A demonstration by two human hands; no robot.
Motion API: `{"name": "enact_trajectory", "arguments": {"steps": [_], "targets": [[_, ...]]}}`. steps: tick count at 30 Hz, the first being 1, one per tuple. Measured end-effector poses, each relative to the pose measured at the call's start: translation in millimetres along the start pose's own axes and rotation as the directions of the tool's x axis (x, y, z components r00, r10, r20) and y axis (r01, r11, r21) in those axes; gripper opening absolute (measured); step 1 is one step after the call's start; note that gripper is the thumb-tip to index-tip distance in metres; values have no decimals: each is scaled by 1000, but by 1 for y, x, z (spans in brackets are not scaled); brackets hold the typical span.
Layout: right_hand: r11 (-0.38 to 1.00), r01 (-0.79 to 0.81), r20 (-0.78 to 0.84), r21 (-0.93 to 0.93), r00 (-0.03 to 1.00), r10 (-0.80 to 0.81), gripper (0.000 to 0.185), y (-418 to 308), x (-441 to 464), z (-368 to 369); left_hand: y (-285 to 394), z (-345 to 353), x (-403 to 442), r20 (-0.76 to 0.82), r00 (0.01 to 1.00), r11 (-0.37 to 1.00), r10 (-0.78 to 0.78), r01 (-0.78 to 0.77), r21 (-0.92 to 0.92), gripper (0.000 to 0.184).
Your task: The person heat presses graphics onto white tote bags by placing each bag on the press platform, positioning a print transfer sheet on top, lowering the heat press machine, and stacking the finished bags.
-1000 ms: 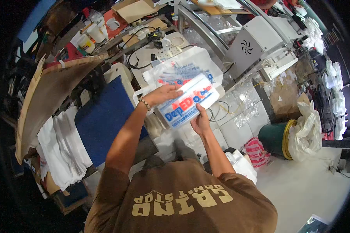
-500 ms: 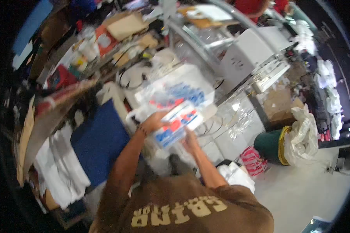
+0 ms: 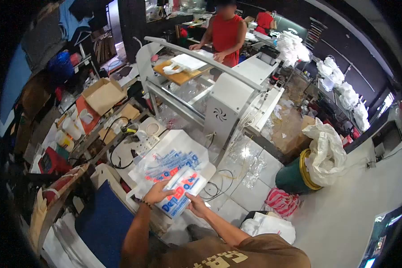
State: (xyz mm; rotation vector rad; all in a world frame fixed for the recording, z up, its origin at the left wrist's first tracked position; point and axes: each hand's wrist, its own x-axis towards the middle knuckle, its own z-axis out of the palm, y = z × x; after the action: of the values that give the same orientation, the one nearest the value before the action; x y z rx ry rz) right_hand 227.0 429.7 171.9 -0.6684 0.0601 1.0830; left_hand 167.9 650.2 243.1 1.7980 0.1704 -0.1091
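A flat pack of white plastic bags [image 3: 186, 184], printed in red and blue letters, is held in front of me, tilted. My left hand [image 3: 158, 193] grips its left edge, thumb lying on top. On the lower right edge, my right hand [image 3: 196, 205] pinches it with the thumb uppermost; the fingers beneath are hidden. Just beyond the pack, a loose pile of similar printed bags [image 3: 167, 163] lies on a white plastic sheet [image 3: 196, 140] over a white surface.
Ahead stands a white machine [image 3: 230, 105] with a metal frame; a person in red [image 3: 228, 33] works behind it. Cables [image 3: 221, 190] trail over the floor tiles. A green bin [image 3: 292, 176] stands right, a blue panel [image 3: 103, 223] left, and an open cardboard box [image 3: 103, 96] farther left.
The camera view has tilted up, bringing the machine and the person in red into fuller view. Both hands still hold the pack, which appears lower and slightly left; the picture is sharper.
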Motion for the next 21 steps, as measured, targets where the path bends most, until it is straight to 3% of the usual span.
{"name": "enact_trajectory", "arguments": {"steps": [5,11,21], "targets": [[998,46,19,-47,999,-45,63,-5,0,-7,4,3,8,17,999,997,36,-37,62,53],[997,37,32,-71,999,-34,60,-12,-4,-6,1,5,16,52,998,996,-36,31,84,55],[998,40,38,-52,999,-38,58,-14,-11,-7,19,13,16,62,998,998,32,-35,47,57]]}}
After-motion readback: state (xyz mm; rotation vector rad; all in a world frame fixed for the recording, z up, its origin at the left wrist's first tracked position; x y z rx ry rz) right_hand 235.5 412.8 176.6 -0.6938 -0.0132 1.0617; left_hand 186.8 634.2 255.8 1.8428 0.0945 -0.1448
